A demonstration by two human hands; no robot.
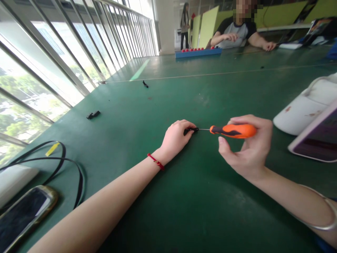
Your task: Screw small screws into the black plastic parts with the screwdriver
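My left hand [177, 136], with a red cord bracelet [156, 161] on its wrist, pinches a small black part [194, 129] against the green table. A screwdriver [234, 130] with an orange and black handle lies level, its thin shaft reaching left to that part. Whether the tip sits in a screw is too small to see. My right hand [251, 151] has its fingers behind and around the handle's end, while the thumb hangs apart below it. Two more small black pieces rest further off, one at the left [93, 115] and another near the back [145, 84].
At lower left are a phone [25, 214], a white box [15, 181] and a looped black cable [64, 158]. A white container [302, 105] and a pale-framed device [316, 137] stand at right. Across the green table [147, 116], a person sits beyond a blue rack [198, 53].
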